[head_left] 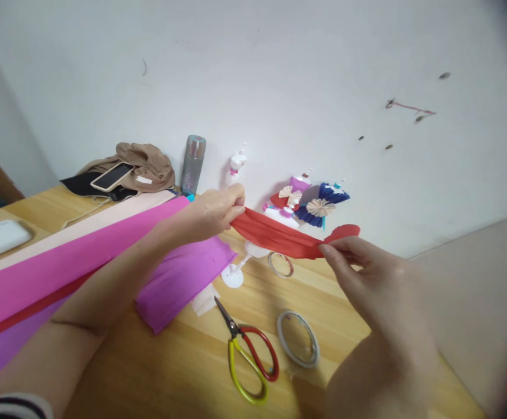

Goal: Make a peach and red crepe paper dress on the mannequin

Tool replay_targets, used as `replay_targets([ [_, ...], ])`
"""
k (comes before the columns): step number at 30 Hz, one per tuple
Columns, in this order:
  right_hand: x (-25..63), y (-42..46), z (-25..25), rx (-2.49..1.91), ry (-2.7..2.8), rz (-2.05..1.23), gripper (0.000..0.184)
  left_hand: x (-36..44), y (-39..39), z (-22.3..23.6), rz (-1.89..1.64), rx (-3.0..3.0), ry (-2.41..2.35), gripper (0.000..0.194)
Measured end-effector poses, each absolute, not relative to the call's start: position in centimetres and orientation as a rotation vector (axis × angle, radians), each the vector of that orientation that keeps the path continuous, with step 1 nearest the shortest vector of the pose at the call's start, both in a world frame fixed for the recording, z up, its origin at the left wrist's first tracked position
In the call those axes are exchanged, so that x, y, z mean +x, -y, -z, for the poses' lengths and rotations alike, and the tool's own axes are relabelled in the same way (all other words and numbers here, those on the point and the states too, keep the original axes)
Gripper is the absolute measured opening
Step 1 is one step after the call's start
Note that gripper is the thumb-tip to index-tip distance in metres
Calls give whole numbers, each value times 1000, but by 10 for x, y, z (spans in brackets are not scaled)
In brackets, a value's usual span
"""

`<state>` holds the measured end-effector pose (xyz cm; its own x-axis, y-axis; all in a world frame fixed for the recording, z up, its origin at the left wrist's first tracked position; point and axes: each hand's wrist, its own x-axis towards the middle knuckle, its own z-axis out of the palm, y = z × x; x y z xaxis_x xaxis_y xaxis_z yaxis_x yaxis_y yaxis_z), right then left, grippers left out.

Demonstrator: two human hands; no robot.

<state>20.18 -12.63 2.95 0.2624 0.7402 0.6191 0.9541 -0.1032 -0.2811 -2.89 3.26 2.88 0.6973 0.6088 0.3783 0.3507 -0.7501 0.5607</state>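
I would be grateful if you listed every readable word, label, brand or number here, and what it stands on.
No text can be read.
Bottle: lid mark too small to read.
White patch on brown cloth: nothing legible.
Red strip: no writing shows.

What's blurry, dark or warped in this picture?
In the head view, a dark blur borders the right edge; the right hand looks soft towards the wrist; soft shadows fall on the table around the scissors; stretching towards the edges suggests a wide-angle lens.
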Motion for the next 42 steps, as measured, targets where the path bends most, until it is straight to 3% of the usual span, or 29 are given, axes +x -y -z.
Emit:
replay_targets([
  [20, 203, 90, -6, -1703, 1515, 308, 18, 5, -42, 1, -1128, 2174, -679, 7],
  [27, 202, 100, -15, -1747, 1490, 242, 18, 11, -37, 4, -1103, 1792, -513, 5],
  [42, 199, 112, -20, -1668, 1469, 371, 18, 7, -44, 1, -891, 1845, -601, 10],
])
